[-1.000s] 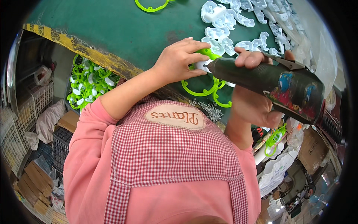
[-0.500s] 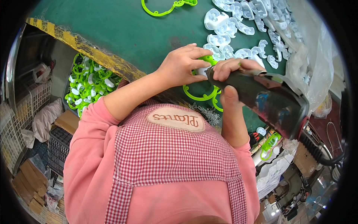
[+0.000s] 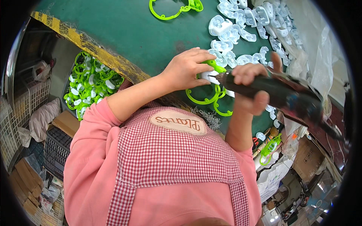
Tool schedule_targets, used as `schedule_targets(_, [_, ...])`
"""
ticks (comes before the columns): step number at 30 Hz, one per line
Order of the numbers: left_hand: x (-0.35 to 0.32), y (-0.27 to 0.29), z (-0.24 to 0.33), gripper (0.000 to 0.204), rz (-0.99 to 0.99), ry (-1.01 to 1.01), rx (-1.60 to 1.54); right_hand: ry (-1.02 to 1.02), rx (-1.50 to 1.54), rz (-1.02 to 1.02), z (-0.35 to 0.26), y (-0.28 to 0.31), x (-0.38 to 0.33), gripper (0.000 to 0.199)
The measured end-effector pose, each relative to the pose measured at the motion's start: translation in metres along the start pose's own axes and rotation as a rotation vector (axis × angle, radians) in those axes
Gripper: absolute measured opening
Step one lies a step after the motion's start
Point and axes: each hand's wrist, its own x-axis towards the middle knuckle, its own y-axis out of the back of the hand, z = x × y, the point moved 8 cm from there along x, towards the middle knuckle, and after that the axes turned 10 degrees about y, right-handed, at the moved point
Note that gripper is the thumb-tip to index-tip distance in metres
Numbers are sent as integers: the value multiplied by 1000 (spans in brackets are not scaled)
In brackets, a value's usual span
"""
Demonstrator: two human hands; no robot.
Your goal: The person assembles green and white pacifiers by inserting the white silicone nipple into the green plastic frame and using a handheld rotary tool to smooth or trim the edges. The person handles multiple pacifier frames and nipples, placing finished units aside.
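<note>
My left hand is closed on a plastic part with a bright green body and a white piece set against it. A black corded electric screwdriver is gripped in my right hand, slightly blurred by motion. Its bit points left at the white piece; whether they touch, I cannot tell. Just below the held part, a green plastic ring and a smaller green loop lie at the table's near edge. Small loose screws are heaped between these rings and my apron.
White plastic shells spread over the green table beside a clear plastic bag. Another green ring lies at the far side. Left of the yellow-striped edge, a bin holds green-and-white parts. A dark crate stands below it.
The screwdriver has drawn back to the right, with its tip farther from the part in my left hand. My right hand's grip has loosened, one finger now raised. The left hand hardly moved.
</note>
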Motion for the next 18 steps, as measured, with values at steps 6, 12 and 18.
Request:
schedule_targets(6, [-8, 4, 13, 37, 4, -34, 37, 124, 43, 36, -26, 9, -3, 88])
schedule_targets(12, [0, 20, 25, 33, 74, 26, 201, 85, -12, 67, -17, 2, -8, 81])
schedule_targets(18, [-2, 4, 4, 35, -27, 59, 63, 43, -21, 51, 6, 5, -17, 71])
